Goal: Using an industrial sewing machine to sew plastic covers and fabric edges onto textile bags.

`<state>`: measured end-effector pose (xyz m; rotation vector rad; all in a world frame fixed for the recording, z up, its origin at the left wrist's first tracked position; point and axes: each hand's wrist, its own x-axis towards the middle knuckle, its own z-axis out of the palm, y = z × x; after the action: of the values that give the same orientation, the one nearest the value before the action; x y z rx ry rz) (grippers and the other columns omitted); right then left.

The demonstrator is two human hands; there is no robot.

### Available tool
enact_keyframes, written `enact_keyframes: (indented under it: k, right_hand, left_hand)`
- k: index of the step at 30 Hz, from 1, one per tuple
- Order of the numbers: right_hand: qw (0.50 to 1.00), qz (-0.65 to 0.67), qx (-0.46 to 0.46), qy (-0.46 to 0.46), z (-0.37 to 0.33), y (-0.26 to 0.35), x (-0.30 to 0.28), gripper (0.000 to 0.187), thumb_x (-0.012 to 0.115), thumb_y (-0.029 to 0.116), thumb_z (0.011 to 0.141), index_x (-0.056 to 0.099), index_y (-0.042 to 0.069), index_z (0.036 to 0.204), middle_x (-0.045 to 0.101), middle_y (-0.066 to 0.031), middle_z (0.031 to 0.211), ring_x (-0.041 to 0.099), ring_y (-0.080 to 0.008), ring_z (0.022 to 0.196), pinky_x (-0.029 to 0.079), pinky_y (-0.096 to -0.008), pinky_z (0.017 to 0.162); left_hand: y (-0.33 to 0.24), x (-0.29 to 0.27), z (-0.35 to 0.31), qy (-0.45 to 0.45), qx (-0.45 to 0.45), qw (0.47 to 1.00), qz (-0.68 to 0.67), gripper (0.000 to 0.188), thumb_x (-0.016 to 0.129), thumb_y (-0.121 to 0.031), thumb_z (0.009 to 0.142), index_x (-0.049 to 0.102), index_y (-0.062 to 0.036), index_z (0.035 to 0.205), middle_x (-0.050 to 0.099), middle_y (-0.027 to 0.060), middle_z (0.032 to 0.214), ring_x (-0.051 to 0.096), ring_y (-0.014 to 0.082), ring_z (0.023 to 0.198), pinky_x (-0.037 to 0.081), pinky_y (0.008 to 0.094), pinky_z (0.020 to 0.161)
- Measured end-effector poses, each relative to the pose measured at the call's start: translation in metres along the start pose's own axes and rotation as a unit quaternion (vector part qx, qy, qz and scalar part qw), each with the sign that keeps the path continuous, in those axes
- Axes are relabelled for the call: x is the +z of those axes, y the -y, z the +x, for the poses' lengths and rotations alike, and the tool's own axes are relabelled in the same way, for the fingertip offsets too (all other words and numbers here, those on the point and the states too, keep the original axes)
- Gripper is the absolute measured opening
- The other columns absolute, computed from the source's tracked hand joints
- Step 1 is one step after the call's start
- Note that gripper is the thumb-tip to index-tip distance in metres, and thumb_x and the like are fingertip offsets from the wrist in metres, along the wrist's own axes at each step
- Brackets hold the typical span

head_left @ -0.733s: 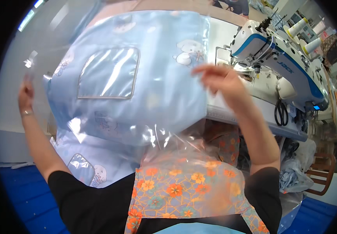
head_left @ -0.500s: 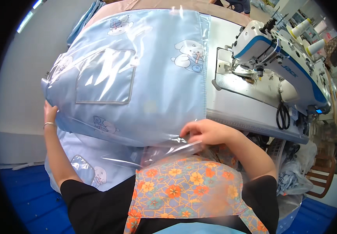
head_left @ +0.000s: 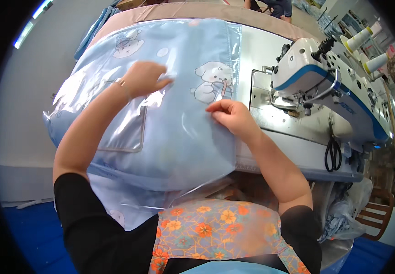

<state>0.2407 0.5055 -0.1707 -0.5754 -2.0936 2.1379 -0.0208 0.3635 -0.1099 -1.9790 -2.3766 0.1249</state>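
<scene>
A light-blue printed fabric piece [head_left: 179, 137] with cartoon puppies lies across the sewing table under glossy clear plastic film [head_left: 236, 50]. Its grey-edged pocket [head_left: 129, 137] is partly behind my left forearm. My left hand [head_left: 145, 78] is over the upper middle of the fabric, thumb and fingers apart, holding nothing I can see. Close to the fabric's right edge, below a printed puppy, my right hand [head_left: 234, 118] has its thumb and bent fingers drawn together. Whether film is caught between those fingertips is too small to tell.
A white and blue sewing machine [head_left: 307, 68] stands to the right, with thread cones [head_left: 357, 39] behind it. Black scissors [head_left: 333, 154] hang at the table's right front. More light-blue fabric [head_left: 110, 192] drapes below the table edge. Another person's legs [head_left: 280, 8] show at the far side.
My left hand has left the fabric's left edge and moved up and right over its middle. My right hand has risen from the near edge to the right edge. The fabric has shifted slightly nearer.
</scene>
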Motion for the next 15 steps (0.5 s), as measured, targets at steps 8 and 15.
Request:
enact_keyframes:
  k: [8,15]
  right_hand:
    - [0.991,0.04,0.064,0.112,-0.004,0.011,-0.009,0.025,0.052,0.003,0.081,0.067,-0.002,0.101,0.067,-0.0045,0.096,0.059,-0.0099,0.09,0.046,-0.0241,0.083]
    - [0.983,0.04,0.088,0.158,-0.009,0.021,-0.011,0.028,0.053,0.0,0.085,0.061,-0.001,0.112,0.063,-0.0058,0.104,0.06,-0.0109,0.092,0.047,-0.0256,0.084]
  left_hand:
    - [0.046,0.067,0.232,-0.15,-0.083,0.985,-0.013,0.053,0.051,-0.049,0.092,0.059,-0.0042,0.119,0.062,0.0169,0.119,0.057,0.0345,0.113,0.045,0.0439,0.097]
    - [0.045,0.072,0.276,-0.138,-0.134,0.971,-0.139,0.056,0.057,-0.058,0.086,0.067,-0.0086,0.11,0.068,0.0146,0.112,0.062,0.0313,0.107,0.047,0.0404,0.092]
